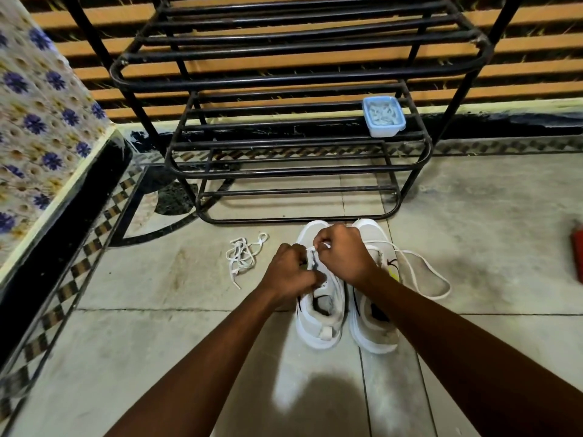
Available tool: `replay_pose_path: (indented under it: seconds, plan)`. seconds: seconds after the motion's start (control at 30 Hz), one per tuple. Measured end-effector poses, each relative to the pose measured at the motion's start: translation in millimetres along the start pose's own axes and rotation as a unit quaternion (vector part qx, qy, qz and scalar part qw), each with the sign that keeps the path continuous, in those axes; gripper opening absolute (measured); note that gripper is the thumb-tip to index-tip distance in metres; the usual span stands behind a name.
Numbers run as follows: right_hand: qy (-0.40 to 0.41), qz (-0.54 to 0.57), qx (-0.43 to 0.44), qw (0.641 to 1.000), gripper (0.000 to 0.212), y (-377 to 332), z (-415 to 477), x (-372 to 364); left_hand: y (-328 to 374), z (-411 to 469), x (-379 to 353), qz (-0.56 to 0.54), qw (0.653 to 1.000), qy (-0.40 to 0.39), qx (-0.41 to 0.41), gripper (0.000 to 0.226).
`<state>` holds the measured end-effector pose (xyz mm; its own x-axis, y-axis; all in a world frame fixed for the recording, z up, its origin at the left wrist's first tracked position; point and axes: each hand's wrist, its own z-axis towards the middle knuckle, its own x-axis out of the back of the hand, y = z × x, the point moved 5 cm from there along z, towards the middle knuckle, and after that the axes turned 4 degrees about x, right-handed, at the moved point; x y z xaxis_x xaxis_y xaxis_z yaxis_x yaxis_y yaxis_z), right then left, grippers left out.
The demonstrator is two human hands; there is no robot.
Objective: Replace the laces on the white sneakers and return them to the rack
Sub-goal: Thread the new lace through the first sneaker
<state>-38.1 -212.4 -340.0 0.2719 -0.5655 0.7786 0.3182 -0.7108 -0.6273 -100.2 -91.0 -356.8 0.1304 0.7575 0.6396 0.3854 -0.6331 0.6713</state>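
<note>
Head view looks down on two white low-top sneakers with black markings, standing side by side on a pale tiled stone floor, toes toward twelve o'clock. They sit just at six o'clock of a black tubular metal shoe rack, off its shelves.

Both bare forearms reach in from six o'clock to the nine-o'clock sneaker. The left hand is curled tight over that shoe's eyelet area, its fingers gripping the upper and the lace there. The right hand is curled too, pinching the end of a flat white lace just above the same eyelets. That lace trails across the three-o'clock sneaker and lies in a long loop on the floor at three o'clock of the pair.

A second white lace in a loose tangle lies on the floor at nine o'clock of the sneakers, apart from them.

On a middle shelf of the rack, toward two o'clock, sits a small pale-blue plastic lidded box; its contents are unclear. A red object is cut off by the frame edge at three o'clock. A fabric with blue flowers covers a raised surface at ten o'clock.
</note>
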Motion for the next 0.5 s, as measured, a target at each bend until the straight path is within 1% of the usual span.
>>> replay_pose_path:
  seconds: [0.07, 0.13, 0.17, 0.27, 0.37, 0.4, 0.5]
  plan:
    - [0.003, -0.013, -0.020, 1.000, 0.017, 1, 3, -5, -12, 1, -1, -0.128, 0.991, 0.001, 0.047, 0.048]
    - [0.002, -0.019, -0.041, 0.999, 0.014, 4, 5, -8, -20, 0, -5, -0.255, 0.963, -0.018, 0.090, 0.056]
    - [0.000, -0.024, -0.047, 0.999, 0.013, 5, 6, -9, -22, -1, -7, -0.294, 0.950, -0.028, 0.102, 0.059]
    - [0.006, -0.050, -0.040, 0.998, 0.020, 1, 5, -11, -23, -3, -6, -0.324, 0.940, -0.037, 0.097, 0.070]
    - [0.009, -0.087, -0.021, 0.996, 0.015, 0, 3, -17, -26, -2, -7, -0.344, 0.932, -0.049, 0.099, 0.061]
    - [0.010, -0.088, -0.023, 0.996, 0.014, 1, 4, -18, -26, -2, -6, -0.348, 0.931, -0.049, 0.102, 0.062]
    - [0.009, -0.090, -0.030, 0.995, 0.011, 6, 9, -21, -28, 0, -7, -0.359, 0.926, -0.053, 0.104, 0.075]
